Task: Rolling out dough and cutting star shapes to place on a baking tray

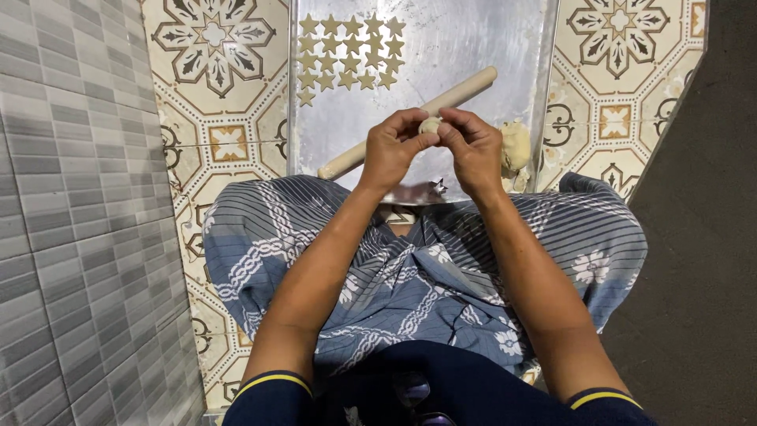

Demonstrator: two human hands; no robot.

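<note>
My left hand and my right hand meet above the near end of a metal tray and pinch a small ball of pale dough between their fingertips. A wooden rolling pin lies slanted across the tray behind my hands. A larger lump of dough rests at the tray's right edge, beside my right hand. Several cut-out dough stars sit in rows at the tray's far left. A small star-shaped metal cutter lies just under my hands.
The tray rests on a patterned tile floor. A grey tiled wall runs along the left. My lap is covered by blue striped cloth. Dark floor lies to the right.
</note>
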